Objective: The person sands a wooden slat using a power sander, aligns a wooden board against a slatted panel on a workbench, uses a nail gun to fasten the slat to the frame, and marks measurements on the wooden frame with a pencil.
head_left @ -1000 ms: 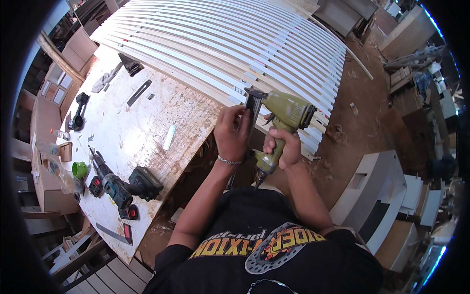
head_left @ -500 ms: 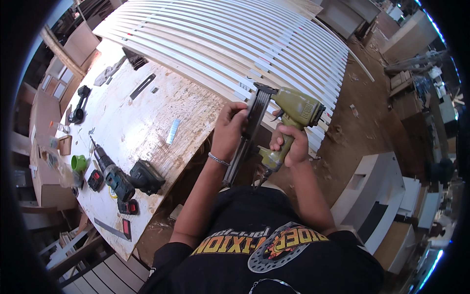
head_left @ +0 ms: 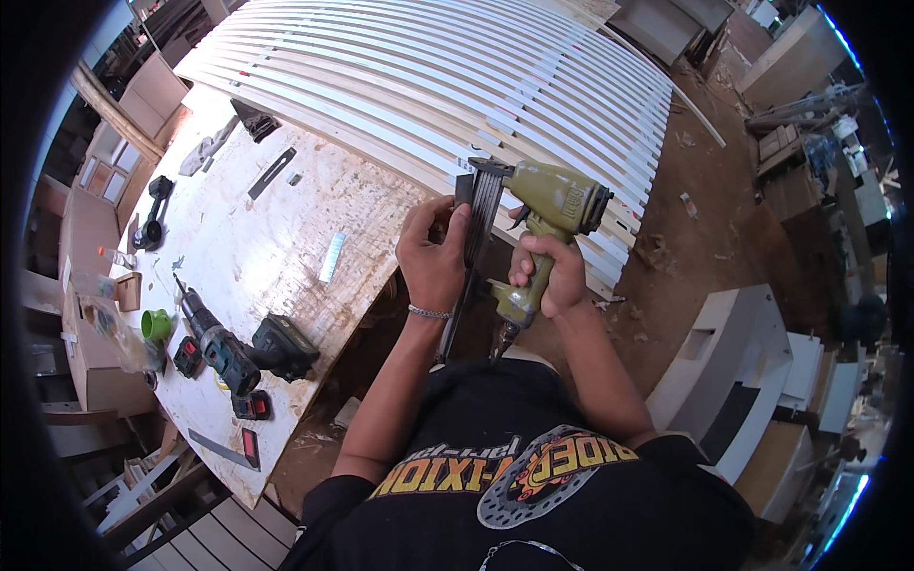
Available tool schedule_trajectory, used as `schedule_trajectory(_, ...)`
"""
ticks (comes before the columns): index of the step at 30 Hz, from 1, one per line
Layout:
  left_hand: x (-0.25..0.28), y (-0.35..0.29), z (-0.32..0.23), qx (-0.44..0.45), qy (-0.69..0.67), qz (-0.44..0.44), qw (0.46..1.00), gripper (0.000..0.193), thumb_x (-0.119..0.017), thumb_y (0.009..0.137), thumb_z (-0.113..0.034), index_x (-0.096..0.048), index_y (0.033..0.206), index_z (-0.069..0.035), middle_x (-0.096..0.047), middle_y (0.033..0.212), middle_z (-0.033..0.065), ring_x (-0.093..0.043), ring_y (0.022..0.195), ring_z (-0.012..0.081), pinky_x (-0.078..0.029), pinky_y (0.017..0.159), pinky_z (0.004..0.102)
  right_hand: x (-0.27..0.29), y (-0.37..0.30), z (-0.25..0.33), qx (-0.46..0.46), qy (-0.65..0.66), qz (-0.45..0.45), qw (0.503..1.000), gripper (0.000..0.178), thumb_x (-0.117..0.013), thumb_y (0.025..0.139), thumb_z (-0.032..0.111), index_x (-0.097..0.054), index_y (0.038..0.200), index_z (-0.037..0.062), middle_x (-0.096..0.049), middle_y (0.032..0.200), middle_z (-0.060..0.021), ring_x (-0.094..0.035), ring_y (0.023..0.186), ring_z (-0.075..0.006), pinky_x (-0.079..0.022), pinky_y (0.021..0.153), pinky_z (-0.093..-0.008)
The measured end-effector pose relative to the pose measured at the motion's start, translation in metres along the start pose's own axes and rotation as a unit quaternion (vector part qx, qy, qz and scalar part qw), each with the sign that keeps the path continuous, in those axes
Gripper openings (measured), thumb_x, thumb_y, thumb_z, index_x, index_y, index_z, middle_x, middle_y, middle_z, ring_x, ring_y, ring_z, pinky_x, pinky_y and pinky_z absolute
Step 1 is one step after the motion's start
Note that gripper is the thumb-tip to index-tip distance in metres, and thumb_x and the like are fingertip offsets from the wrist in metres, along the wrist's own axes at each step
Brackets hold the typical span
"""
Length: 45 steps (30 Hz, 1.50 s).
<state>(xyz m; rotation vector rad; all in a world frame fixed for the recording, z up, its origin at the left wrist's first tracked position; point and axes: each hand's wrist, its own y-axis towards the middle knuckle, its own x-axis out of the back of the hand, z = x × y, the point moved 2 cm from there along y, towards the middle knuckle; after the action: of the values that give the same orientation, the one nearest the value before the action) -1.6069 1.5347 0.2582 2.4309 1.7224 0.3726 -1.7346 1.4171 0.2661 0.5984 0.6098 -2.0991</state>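
Wrapping its fingers round the handle, the right hand grasps the green nail gun, whose body lies just above that hand and whose hose-end fitting points down toward the shirt. Just left of it, the left hand pinches a thin dark strip between thumb and fingers, beside the gun's long magazine; whether the strip is fasteners is too small to tell. A dark rail runs down from the magazine, just right of the left wrist.

The step in hand looks like loading or sorting fasteners at the magazine. The next move would call for a steady right-hand hold, trigger finger well clear, while the left lines the strip up with the channel.

Beyond both hands, white-edged slats spread in rows. Left of the left hand, the desk carries a pale blue strip near it and, farther up-left, a slotted dark bar. Farther down-left lie a drill, two red-and-black batteries and a green cup-like thing. Well right of the right hand, a pale cabinet panel rests above the brown floor.
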Motion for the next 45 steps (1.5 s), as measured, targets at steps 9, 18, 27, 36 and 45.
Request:
schedule_trajectory(9,-0.01,0.005,-0.013,-0.143,0.097,-0.022,0.985,0.024,-0.077,0.087,0.0,-0.068,0.108,-0.001,-0.06,0.083,0.0068,-0.059,0.07,0.0149,-0.049,0.067,0.0323,-0.005,0.003,-0.003,-0.005,-0.021,0.017,1.0,0.042,-0.063,0.085,0.011,-0.06,0.125,-0.001,-0.051,0.062,-0.0049,-0.054,0.05,-0.0172,-0.048,0.054,-0.0331)
schedule_trajectory(18,-0.014,0.005,0.002,-0.239,0.135,-0.036,0.961,0.015,-0.073,0.088,0.001,-0.065,0.099,-0.004,-0.058,0.09,0.0074,-0.054,0.067,0.0175,-0.047,0.062,0.0337,-0.007,0.002,-0.004,0.005,-0.047,0.018,0.999,0.045,-0.062,0.085,0.011,-0.058,0.128,-0.0016,-0.049,0.061,-0.0038,-0.052,0.05,-0.0159,-0.047,0.053,-0.0323)
schedule_trajectory(27,-0.02,0.006,0.015,-0.195,0.078,-0.006,0.978,0.022,-0.074,0.095,-0.013,-0.065,0.112,-0.001,-0.065,0.105,0.0114,-0.062,0.09,0.02,-0.051,0.07,0.032,-0.01,-0.001,-0.006,0.01,-0.033,0.007,0.999,0.04,-0.064,0.086,0.011,-0.062,0.124,-0.0007,-0.053,0.063,-0.0043,-0.054,0.05,-0.0155,-0.047,0.052,-0.0313)
schedule_trajectory(36,-0.054,0.003,0.052,0.174,-0.208,0.29,0.918,0.033,-0.078,0.095,-0.033,-0.068,0.093,-0.001,-0.061,0.073,-0.0043,-0.051,0.068,0.003,-0.042,0.062,0.0216,0.026,-0.041,-0.01,-0.013,0.012,-0.05,0.999,0.048,-0.058,0.089,0.018,-0.053,0.134,0.0011,-0.046,0.061,-0.0011,-0.05,0.05,-0.0143,-0.048,0.057,-0.0323)
schedule_trajectory(45,-0.171,-0.04,-0.008,0.121,-0.017,0.532,0.838,0.046,-0.062,0.104,-0.045,-0.065,0.113,0.001,-0.068,0.09,0.0075,-0.058,0.077,0.0109,-0.049,0.07,0.0283,0.142,-0.118,0.011,0.114,0.206,-0.152,0.96,0.044,-0.055,0.09,0.024,-0.057,0.129,0.0034,-0.042,0.058,0.001,-0.043,0.048,-0.0132,-0.043,0.054,-0.0322)
